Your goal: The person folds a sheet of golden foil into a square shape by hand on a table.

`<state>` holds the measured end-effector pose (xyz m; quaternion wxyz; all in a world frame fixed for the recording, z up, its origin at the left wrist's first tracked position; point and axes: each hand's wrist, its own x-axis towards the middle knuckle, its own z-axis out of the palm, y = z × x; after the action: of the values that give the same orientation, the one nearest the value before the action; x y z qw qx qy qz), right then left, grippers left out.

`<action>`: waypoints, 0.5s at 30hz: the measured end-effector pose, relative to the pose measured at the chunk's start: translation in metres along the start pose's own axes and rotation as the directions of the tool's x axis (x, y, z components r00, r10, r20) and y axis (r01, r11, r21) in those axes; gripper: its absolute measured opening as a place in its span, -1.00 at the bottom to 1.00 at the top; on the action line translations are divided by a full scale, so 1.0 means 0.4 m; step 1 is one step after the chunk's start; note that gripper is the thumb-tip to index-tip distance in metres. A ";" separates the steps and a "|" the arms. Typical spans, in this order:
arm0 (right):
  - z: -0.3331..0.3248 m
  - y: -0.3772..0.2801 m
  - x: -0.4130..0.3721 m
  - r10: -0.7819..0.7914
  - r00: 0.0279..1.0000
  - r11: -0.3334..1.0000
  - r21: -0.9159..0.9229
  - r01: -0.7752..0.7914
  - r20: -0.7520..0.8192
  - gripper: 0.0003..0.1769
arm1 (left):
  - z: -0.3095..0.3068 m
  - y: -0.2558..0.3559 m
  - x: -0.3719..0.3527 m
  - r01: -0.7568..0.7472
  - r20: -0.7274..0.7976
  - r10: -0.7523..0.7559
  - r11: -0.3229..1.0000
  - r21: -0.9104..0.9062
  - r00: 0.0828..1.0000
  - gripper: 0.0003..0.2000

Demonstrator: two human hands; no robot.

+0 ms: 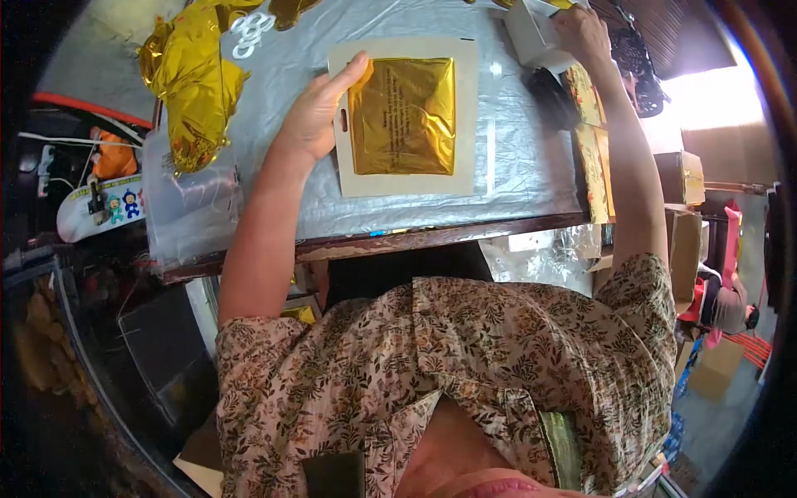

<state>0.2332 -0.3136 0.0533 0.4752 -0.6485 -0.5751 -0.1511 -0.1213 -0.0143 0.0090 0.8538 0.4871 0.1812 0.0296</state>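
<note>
My left hand (320,112) grips the left edge of a pale card (407,184), its thumb lying over the front. A folded gold foil packet (403,116) with small dark print lies flat on that card. At the table's far right, my right hand (581,35) reaches to the edge of a white open box (529,37); its fingertips are partly hidden, so what they hold, if anything, cannot be made out. A dark object (552,98) lies just below the box.
Crumpled gold foil (195,91) and white rings (249,33) lie at the table's (290,212) left. A clear plastic bag (195,207) covers its near left corner. Patterned gold packs (591,153) line the right edge. Cardboard boxes (681,177) stand farther right.
</note>
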 end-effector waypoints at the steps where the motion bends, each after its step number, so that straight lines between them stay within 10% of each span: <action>1: 0.000 -0.009 0.000 0.229 0.973 0.865 -0.465 -0.188 0.032 -0.85 | -0.006 -0.005 0.005 -0.003 0.031 0.003 1.000 -0.005 1.000 -0.53; 2: 0.006 -0.054 0.013 0.435 0.899 0.496 -0.821 -0.283 -0.048 -0.84 | -0.008 -0.009 0.007 -0.006 0.063 0.006 1.000 -0.010 0.998 -0.52; 5: -0.002 -0.180 0.052 0.568 0.812 0.365 -0.844 -0.392 -0.132 -0.84 | 0.006 -0.003 -0.002 -0.047 0.013 0.047 0.999 0.017 0.999 -0.51; 9: 0.006 -0.348 0.000 0.235 0.961 0.822 -0.497 -0.277 -0.147 -0.78 | -0.023 -0.018 0.022 -0.073 0.022 0.073 0.997 0.001 0.997 -0.53; 15: 0.110 -0.567 -0.073 0.669 0.742 0.742 0.004 -0.670 0.038 -0.75 | -0.019 -0.016 0.017 -0.076 0.033 0.077 0.996 -0.043 0.996 -0.52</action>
<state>0.0075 -0.3220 0.1099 0.4934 -0.8101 -0.3134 0.0454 -0.1185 -0.0098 -0.0019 0.8651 0.4762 0.1470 0.0576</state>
